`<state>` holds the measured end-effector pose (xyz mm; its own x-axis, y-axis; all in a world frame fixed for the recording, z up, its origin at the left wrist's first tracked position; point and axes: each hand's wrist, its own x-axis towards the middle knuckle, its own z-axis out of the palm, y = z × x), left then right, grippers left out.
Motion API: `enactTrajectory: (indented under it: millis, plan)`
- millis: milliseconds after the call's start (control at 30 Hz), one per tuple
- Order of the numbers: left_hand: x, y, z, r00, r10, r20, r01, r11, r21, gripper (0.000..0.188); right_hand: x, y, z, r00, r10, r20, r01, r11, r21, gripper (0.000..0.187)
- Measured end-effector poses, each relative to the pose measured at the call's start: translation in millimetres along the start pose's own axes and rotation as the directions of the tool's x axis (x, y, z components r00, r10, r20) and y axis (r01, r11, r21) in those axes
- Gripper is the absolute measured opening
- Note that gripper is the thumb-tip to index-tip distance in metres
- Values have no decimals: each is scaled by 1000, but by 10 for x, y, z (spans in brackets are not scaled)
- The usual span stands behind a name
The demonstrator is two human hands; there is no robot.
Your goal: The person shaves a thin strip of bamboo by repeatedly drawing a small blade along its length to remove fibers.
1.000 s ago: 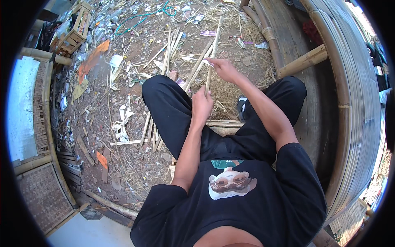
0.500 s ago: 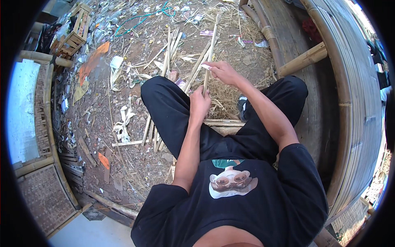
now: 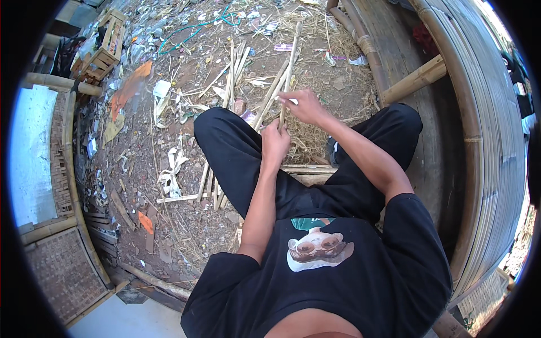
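Note:
A long pale bamboo strip (image 3: 289, 70) slants away from me between my knees, its far end over the littered ground. My left hand (image 3: 275, 142) is closed round its near end, just above my lap. Farther up, my right hand (image 3: 307, 107) has its fingers bent against the strip. A small white piece (image 3: 293, 101) shows at those fingers; whether it is cloth or something else I cannot make out. More bamboo strips (image 3: 271, 94) lie beside the held one, and several thin sticks (image 3: 231, 73) lie to their left.
On the right runs a bamboo platform (image 3: 414, 112) with a thick pole rail (image 3: 472, 146). A wooden crate (image 3: 107, 48) stands far left, near a woven bamboo panel (image 3: 65, 265). Plastic scraps, straw and a green cord (image 3: 197, 25) litter the ground.
My right hand has come slightly toward me along the strip, and its fingers have curled in more. My left hand keeps its hold almost in place.

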<state>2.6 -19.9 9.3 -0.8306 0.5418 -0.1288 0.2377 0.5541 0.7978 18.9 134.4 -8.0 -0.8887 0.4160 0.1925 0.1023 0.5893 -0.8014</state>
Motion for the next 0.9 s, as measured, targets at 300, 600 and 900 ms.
enactTrajectory:
  millis: [300,600,900]
  plan:
    - [56,-86,-100,982,-165,96,186,936,-299,20,14,-22,-628,964,104,245,-134,985,109,34]
    - [102,-163,-194,944,-117,309,271,807,-524,22,66,98,-564,923,376,77,-376,927,-18,36]
    - [328,151,-259,860,-15,510,328,781,-531,30,301,-23,-426,869,336,364,-493,661,566,39]
